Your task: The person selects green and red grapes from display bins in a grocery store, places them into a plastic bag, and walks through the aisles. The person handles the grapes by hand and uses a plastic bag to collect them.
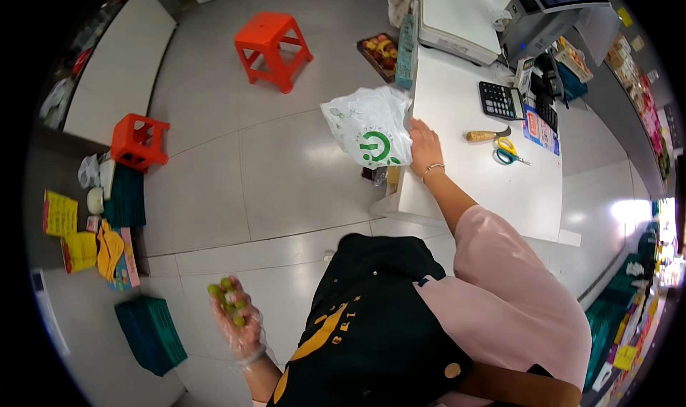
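Loose green grapes [229, 300] rest in my left hand [236, 321], which wears a clear plastic glove and is cupped around them at the lower left, over the floor. My right hand [427, 147], with a bracelet at the wrist, is at the edge of the white counter [466, 192]. It touches the right side of a white plastic bag [370, 128] with green print. Whether the fingers grip the bag does not show. The bag's contents are hidden. On the counter to the right of this hand lie a hooked knife [485, 135] with a wooden handle and scissors [506, 152].
A calculator [499, 100] and a weighing scale [461, 18] stand farther back on the counter. Beside it, a fruit box [381, 53] sits on the floor. Red plastic stools [268, 37] stand ahead and to the left. Dark green crates [150, 332] are at the lower left.
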The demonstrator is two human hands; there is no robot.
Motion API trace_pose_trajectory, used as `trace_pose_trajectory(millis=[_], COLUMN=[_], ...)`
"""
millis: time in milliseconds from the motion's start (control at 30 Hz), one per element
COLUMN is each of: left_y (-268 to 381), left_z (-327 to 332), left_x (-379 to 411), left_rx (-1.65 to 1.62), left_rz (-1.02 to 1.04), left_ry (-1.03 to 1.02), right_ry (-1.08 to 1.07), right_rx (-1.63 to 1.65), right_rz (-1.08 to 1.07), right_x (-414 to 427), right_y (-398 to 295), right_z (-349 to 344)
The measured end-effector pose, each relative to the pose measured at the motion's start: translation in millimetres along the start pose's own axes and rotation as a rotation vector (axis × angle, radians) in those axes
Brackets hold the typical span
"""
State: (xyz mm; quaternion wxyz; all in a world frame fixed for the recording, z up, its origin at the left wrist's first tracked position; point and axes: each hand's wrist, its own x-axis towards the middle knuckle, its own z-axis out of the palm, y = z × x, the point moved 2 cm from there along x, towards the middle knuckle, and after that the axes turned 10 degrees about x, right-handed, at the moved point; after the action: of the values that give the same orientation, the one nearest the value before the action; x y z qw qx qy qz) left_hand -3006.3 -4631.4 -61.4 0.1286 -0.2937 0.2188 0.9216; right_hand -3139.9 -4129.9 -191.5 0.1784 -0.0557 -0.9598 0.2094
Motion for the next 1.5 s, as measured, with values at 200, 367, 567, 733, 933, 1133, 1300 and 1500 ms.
trace_pose_trajectory(millis=[200,367,567,733,933,1133,1300,1500], left_y=[41.9,-3.0,-79.5,-154.8,-278.8,-404.2,-517.4,-654.2], left_z=[98.8,156.9,191.6,162.5,106.6,-57.0,-85.0,-224.6], left_x=[175.9,345.3,486.2,589.7,694.1,772.9,749.8,773.1], left_rx=[0.283,0.376,0.61,0.851,1.08,1.167,1.3,1.862], left_rz=[-0.17,-0.34,-0.655,-0.841,-1.079,-1.006,-1.253,-0.581], left_ry=[-0.136,-0.152,-0.182,-0.123,-0.245,-0.752,-0.413,-1.472], right_ry=[0.312,0.286,0.106,0.094,0.146,0.155,0.108,-0.018], right_rx=[0.298,0.287,0.002,0.007,-0.002,-0.088,-0.227,-0.273], right_rz=[0.316,0.416,0.403,0.381,0.536,0.674,0.813,0.854], right_x=[27.1,34.5,46.1,58.5,32.2,5.0,-17.3,-21.3], right_y=[-10.1,4.8,0.4,6.9,11.0,28.1,14.5,18.2], right_z=[-5.3,4.3,-8.2,4.8,16.8,10.9,31.7,39.1])
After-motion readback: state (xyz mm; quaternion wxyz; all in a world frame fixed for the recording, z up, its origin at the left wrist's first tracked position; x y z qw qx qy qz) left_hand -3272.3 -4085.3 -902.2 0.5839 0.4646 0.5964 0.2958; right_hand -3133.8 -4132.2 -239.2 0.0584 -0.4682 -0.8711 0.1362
